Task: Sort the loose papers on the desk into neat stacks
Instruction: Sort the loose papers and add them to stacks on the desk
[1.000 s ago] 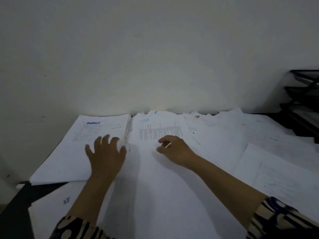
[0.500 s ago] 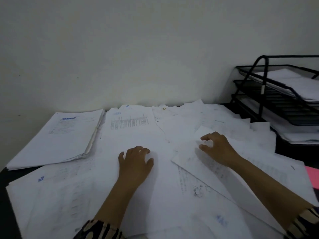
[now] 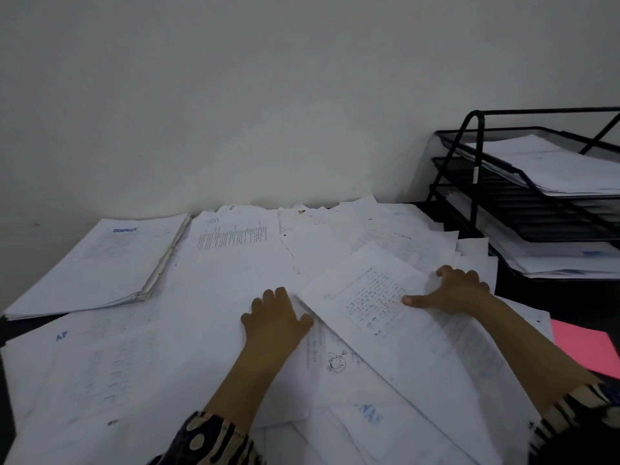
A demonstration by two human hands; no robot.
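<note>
Loose white papers (image 3: 214,280) cover the dark desk in overlapping layers. At the far left lies a squared-up stack (image 3: 100,263) with a blue heading on top. My left hand (image 3: 273,322) rests flat on the papers in the middle, fingers spread. My right hand (image 3: 459,292) grips a printed sheet (image 3: 365,297) at its right edge, thumb on top and fingers curled at the far side. This sheet lies slanted over the other papers, its left corner close to my left hand.
A black wire three-tier tray rack (image 3: 476,156) stands at the back right with papers in its trays. A pink sheet (image 3: 583,347) lies at the right desk edge. The wall runs close behind the desk. The dark desk edge (image 3: 6,330) shows at left.
The view has swung right, away from the left stack. My right hand moved right and took hold of the printed sheet, which now lies raised over the pile. My left hand came to the middle.
</note>
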